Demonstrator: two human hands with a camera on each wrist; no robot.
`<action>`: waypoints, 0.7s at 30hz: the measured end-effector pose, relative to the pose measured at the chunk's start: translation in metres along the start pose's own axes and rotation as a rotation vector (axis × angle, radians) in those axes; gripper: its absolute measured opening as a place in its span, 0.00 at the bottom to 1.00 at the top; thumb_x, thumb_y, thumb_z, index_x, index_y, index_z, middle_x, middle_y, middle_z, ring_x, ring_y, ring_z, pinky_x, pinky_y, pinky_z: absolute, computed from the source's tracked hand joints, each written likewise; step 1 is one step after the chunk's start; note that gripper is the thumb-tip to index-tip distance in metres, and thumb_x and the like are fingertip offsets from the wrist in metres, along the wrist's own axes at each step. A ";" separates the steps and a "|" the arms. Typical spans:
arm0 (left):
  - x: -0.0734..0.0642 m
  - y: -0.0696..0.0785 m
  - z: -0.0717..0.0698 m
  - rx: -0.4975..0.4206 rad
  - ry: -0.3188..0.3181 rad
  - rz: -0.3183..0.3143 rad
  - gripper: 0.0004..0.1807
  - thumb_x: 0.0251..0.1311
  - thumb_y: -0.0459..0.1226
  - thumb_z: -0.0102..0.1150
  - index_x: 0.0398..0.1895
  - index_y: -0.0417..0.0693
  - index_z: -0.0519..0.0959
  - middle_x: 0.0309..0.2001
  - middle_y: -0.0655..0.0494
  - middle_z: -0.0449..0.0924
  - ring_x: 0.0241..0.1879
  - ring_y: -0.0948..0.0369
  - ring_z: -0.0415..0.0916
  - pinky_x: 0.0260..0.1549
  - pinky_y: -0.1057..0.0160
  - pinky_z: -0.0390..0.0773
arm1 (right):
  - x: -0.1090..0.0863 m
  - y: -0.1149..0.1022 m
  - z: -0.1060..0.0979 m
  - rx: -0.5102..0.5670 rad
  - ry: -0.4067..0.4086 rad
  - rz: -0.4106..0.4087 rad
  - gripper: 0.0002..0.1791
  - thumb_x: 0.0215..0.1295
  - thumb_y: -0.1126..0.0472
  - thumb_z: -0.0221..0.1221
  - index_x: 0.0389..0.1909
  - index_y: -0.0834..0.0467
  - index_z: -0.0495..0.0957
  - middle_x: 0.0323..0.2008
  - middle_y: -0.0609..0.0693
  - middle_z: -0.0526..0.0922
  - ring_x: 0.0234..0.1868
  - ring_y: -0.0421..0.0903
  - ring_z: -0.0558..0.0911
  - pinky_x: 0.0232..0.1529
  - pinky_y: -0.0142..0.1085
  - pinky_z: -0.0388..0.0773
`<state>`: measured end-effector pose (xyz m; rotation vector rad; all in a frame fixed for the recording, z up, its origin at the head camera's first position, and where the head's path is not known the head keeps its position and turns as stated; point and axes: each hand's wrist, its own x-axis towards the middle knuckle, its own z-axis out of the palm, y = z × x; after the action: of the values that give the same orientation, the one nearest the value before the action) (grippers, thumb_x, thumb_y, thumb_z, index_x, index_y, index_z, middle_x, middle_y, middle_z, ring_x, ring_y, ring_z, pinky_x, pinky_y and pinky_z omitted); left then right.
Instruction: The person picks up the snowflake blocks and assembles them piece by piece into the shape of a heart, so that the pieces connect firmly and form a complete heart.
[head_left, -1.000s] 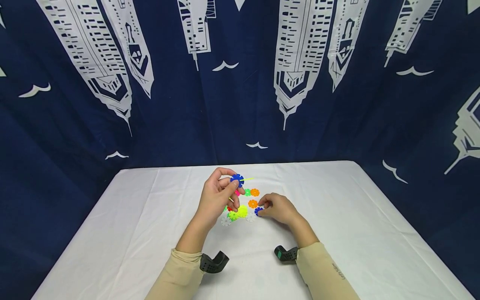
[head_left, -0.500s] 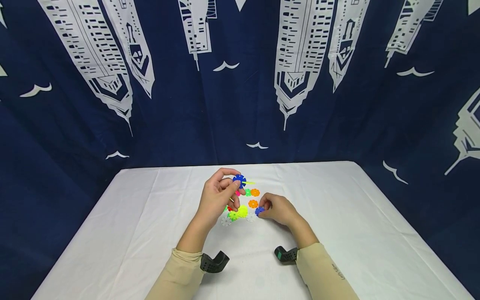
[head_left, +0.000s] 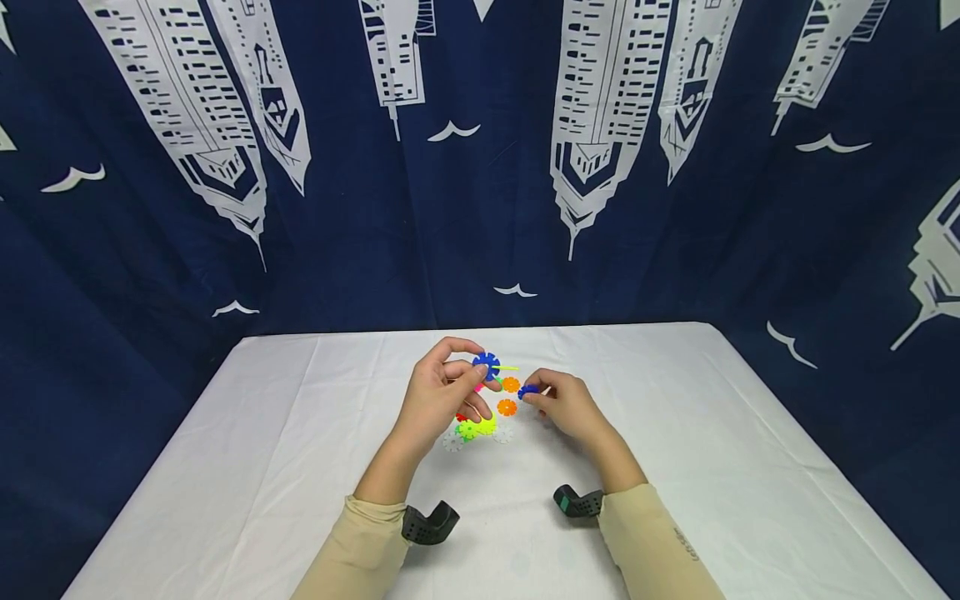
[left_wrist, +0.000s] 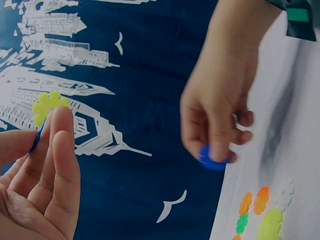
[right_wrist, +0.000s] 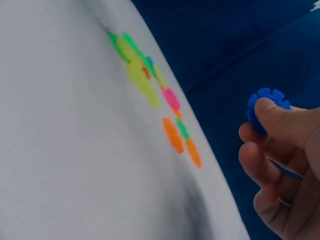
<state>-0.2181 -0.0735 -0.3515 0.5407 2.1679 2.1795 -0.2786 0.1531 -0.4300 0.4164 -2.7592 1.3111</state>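
Right hand [head_left: 567,408] higher, pinched blue disc [right_wrist: 272,96] now off the table [head_left: 225,492]

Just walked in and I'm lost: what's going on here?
A person's left hand pinches a blue, notched, round plastic disc with a yellow notched disc sticking out of it. The right hand pinches a second blue notched disc, held above the white cloth, apart from the first. Other notched discs in several colours lie on the cloth.

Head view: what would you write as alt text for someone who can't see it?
The left hand pinches a blue disc joined to a yellow one, while the right hand pinches another blue disc. Colourful discs lie on the white table before a navy curtain.
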 end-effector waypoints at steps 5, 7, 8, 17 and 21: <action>-0.001 0.000 0.001 0.011 -0.014 0.003 0.14 0.69 0.34 0.58 0.56 0.46 0.73 0.38 0.39 0.87 0.22 0.56 0.86 0.24 0.62 0.85 | -0.003 -0.015 -0.013 0.120 0.121 -0.045 0.04 0.68 0.63 0.62 0.42 0.56 0.81 0.34 0.56 0.85 0.24 0.53 0.81 0.25 0.31 0.74; -0.001 -0.001 0.003 0.010 -0.023 0.002 0.14 0.69 0.33 0.58 0.56 0.46 0.74 0.37 0.38 0.86 0.23 0.56 0.86 0.24 0.61 0.85 | -0.004 -0.022 -0.017 0.176 0.167 -0.082 0.07 0.70 0.63 0.60 0.46 0.56 0.79 0.33 0.57 0.85 0.22 0.52 0.80 0.23 0.29 0.73; -0.001 -0.001 0.003 0.010 -0.026 0.002 0.14 0.69 0.33 0.57 0.56 0.46 0.74 0.37 0.38 0.86 0.23 0.56 0.86 0.24 0.61 0.86 | -0.005 -0.025 -0.020 0.207 0.186 -0.102 0.08 0.71 0.63 0.59 0.49 0.56 0.78 0.33 0.57 0.85 0.21 0.51 0.79 0.22 0.29 0.73; -0.002 -0.002 0.008 -0.041 -0.071 0.017 0.14 0.73 0.30 0.48 0.59 0.39 0.69 0.30 0.48 0.74 0.17 0.61 0.75 0.22 0.63 0.84 | -0.017 -0.057 -0.027 0.405 0.213 -0.323 0.10 0.73 0.68 0.55 0.53 0.61 0.74 0.26 0.61 0.78 0.17 0.43 0.69 0.17 0.28 0.68; -0.002 -0.003 0.011 -0.046 -0.076 0.022 0.13 0.73 0.29 0.47 0.57 0.38 0.69 0.28 0.51 0.72 0.17 0.63 0.72 0.21 0.65 0.83 | -0.023 -0.068 -0.025 0.418 0.201 -0.403 0.09 0.72 0.70 0.54 0.50 0.63 0.74 0.25 0.57 0.75 0.16 0.41 0.68 0.16 0.27 0.67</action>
<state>-0.2139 -0.0637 -0.3548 0.6364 2.0790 2.1755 -0.2399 0.1360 -0.3668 0.7660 -2.0868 1.6933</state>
